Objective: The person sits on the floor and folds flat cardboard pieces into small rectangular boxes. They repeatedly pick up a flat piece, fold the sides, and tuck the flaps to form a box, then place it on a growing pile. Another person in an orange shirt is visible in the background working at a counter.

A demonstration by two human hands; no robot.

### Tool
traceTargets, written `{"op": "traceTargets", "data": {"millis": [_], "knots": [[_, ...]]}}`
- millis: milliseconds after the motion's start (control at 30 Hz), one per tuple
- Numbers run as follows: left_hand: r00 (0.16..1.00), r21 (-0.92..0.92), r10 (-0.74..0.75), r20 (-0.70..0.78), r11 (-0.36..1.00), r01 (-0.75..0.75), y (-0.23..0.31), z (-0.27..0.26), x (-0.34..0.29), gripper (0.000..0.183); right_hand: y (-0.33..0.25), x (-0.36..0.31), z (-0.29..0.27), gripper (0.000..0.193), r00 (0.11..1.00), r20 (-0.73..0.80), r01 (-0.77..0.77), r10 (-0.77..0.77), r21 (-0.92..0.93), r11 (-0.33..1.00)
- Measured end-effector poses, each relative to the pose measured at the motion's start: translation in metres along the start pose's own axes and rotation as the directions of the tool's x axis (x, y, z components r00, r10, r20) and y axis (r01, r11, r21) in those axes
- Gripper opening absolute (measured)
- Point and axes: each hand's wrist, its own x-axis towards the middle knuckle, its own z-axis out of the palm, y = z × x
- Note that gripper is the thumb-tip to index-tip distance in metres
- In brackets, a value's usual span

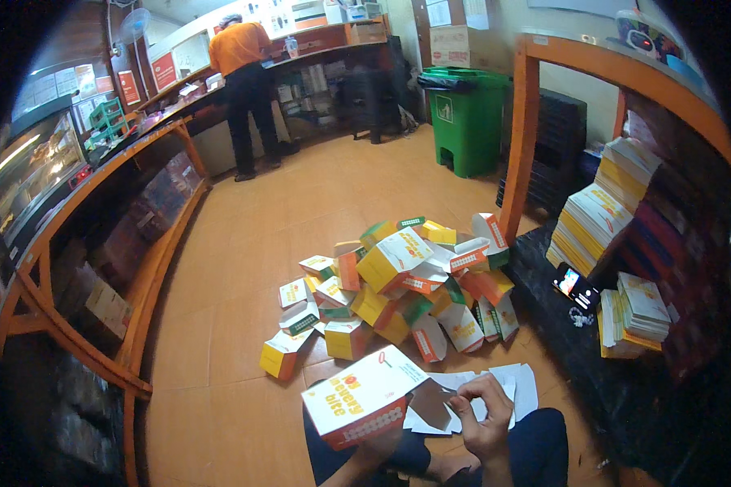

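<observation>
A white, yellow and orange cardboard food box is tilted in front of me above my lap, its right end showing a brown flap. My left hand supports it from below; the box hides most of its fingers. At that right end my right hand is closed, thumb and forefinger pinched at the flap's edge. White flat sheets lie under and behind my right hand, by my knees. Just beyond is a loose pile of folded boxes in white, yellow, orange and green.
To the right, a black low shelf carries stacks of flat cartons, a phone and smaller bundles. A green bin stands farther back. An orange wooden rack runs along the left. A person in orange stands at the far counter.
</observation>
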Motion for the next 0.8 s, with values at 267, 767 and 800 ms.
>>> {"op": "traceTargets", "data": {"millis": [267, 767, 800], "knots": [[0.999, -0.008, 0.032, 0.022, 0.999, -0.032, -0.013, 0.002, -0.014, 0.036, -0.005, -0.001, 0.011, 0.016, 0.996, 0.080, 0.017, -0.042, 0.293, 0.956], [0.996, -0.086, 0.015, 0.087, 0.996, -0.008, -0.022, 0.002, -0.013, 0.038, 0.004, -0.007, 0.009, 0.015, 0.996, 0.077, 0.012, -0.038, 0.315, 0.949], [0.996, -0.089, 0.017, 0.089, 0.996, -0.009, -0.022, 0.003, -0.012, 0.039, 0.004, -0.008, 0.009, 0.017, 0.996, 0.077, 0.015, -0.040, 0.301, 0.953]]}}
